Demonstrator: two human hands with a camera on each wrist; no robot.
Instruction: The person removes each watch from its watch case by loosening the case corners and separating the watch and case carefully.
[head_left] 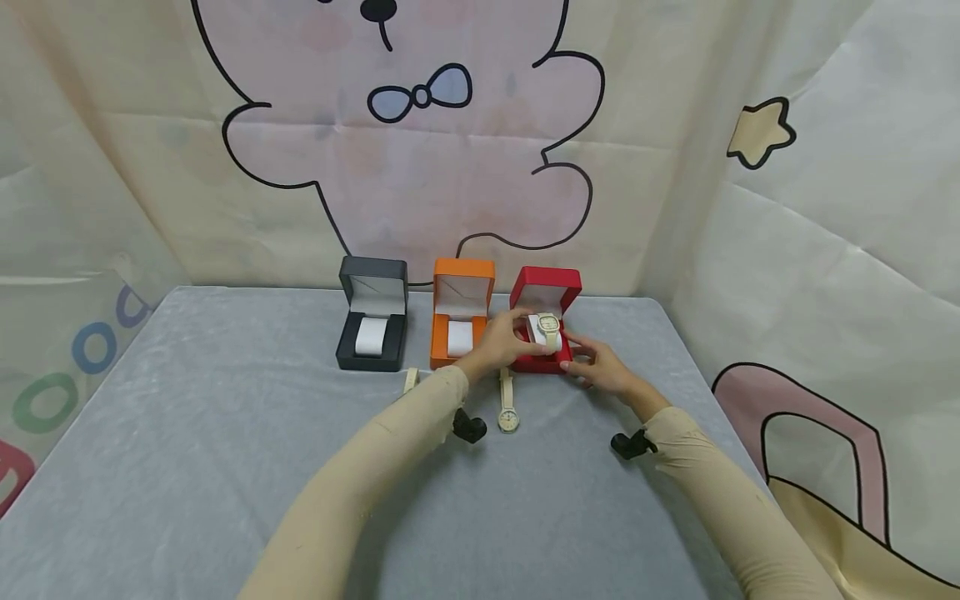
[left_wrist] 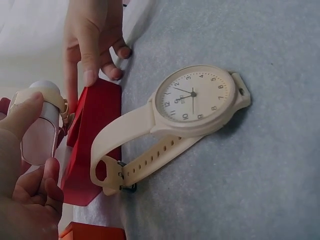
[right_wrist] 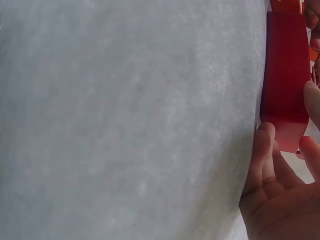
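Observation:
My left hand [head_left: 497, 342] pinches a white watch cushion [left_wrist: 39, 142] that has a cream wristwatch [head_left: 548, 323] strapped round it. The cushion is at the open red watch box [head_left: 553, 277]; how deep it sits in the box, I cannot tell. My right hand [head_left: 600, 367] grips the red box by its front right corner, thumb at the front and fingers along the side, as the right wrist view shows. Just in front of the boxes lies another cream wristwatch [left_wrist: 195, 97], dial up with its strap buckled. Part of a further cream watch [head_left: 411, 380] shows behind my left forearm.
Left of the red box stand an orange watch box [head_left: 465, 267] and a dark grey one [head_left: 373, 267], lids raised, each with a white cushion inside. A grey cloth covers the table [head_left: 187, 417]. Printed curtains hang behind and at both sides.

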